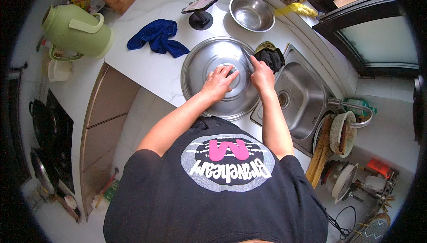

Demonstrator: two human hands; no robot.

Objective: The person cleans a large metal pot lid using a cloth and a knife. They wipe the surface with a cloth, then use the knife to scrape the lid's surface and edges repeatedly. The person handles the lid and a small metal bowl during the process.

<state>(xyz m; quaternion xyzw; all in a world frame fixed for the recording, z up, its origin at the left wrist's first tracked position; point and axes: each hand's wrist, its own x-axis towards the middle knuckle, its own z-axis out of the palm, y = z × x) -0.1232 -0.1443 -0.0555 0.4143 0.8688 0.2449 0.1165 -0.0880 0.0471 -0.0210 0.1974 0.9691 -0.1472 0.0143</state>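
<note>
A large round stainless-steel lid or basin (206, 54) with concentric rings lies on the counter before me; I cannot tell which way up it is. Over its middle is my left hand (217, 82), fingers spread on or around a small white and dark thing (230, 71), mostly covered by the fingers. At the right side of the steel piece, my right hand (262, 76) grips a thin, dark knife-like tool (247, 55). Its tip points away from me and to the left, over the metal. The handle is hidden in the fist.
Beyond the steel piece are a navy cloth (160, 37), a phone on a stand (201, 9) and a steel bowl (252, 12). A dark cloth item (270, 57) sits by the sink (305, 92). A green jug (76, 31) stands left. Right are a faucet (363, 123) and white colander (343, 133).
</note>
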